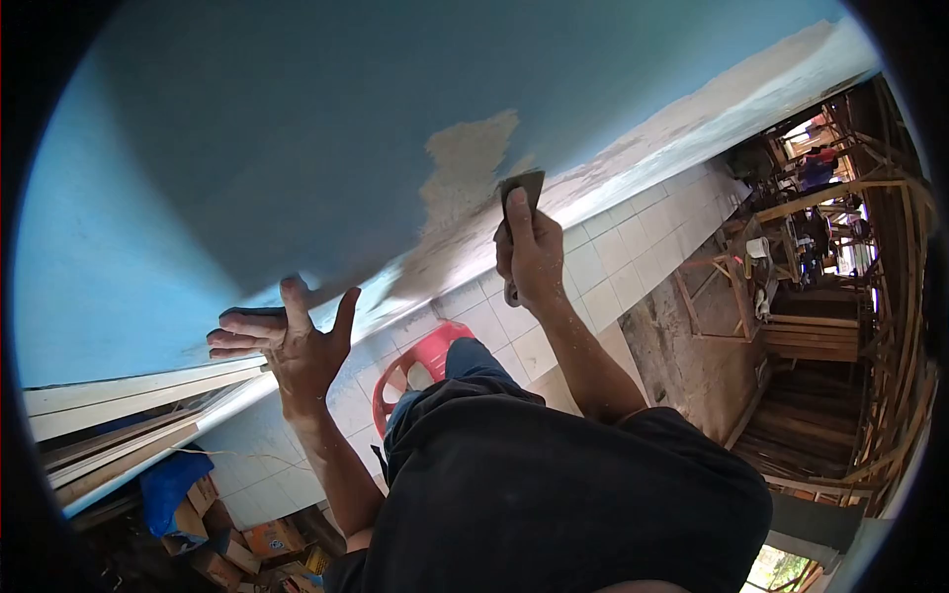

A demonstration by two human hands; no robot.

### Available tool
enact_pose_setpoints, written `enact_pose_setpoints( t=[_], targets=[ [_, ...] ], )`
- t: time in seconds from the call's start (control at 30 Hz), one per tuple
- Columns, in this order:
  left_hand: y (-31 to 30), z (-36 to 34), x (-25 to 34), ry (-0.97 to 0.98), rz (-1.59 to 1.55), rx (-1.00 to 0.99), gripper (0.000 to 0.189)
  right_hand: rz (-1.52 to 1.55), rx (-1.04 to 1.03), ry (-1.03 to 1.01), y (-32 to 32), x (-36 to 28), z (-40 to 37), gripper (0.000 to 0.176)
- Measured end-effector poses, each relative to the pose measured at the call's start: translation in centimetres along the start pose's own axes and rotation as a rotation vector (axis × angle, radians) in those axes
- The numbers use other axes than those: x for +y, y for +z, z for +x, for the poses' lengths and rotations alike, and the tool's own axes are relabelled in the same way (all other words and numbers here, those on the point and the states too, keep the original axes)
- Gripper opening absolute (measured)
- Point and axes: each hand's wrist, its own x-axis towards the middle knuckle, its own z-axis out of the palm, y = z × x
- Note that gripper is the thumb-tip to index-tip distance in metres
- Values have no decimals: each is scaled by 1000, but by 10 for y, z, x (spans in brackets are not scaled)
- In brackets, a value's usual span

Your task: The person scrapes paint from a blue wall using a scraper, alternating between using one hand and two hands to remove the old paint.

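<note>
My right hand [537, 255] grips a scraper [524, 184], its dark flat blade pointing up at the wall. The thumb lies along the blade, and the handle's rounded end shows below the fingers. Just beyond the blade, the blue wall [326, 128] has a bare, pale patch [470, 153] where the paint is gone. My left hand [301, 341] is open with fingers spread, close to the lower left part of the wall, and nothing is in it.
Below me a red plastic stool [450, 336] stands on the white tiled floor [593, 257], near my foot. Cardboard boxes [272, 539] and a blue plastic sheet [173, 489] lie at lower left. Wooden frames and planks [811, 341] fill the right side.
</note>
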Motion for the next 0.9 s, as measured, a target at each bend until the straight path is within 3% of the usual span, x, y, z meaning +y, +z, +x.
enact_pose_setpoints(
  t=[0.17,0.57,0.7,0.9],
  targets=[
    [0,0,1,-12,-20,-13,108,36,-10,2,2,-21,-4,52],
    [3,0,-3,-3,-12,18,108,16,-32,-26,3,5,-3,53],
    [7,-6,-5,-6,-24,3,105,7,-24,-46,4,-20,-2,53],
    [2,-1,-4,-9,-35,-9,106,5,-26,-34,8,3,-4,52]
  ],
)
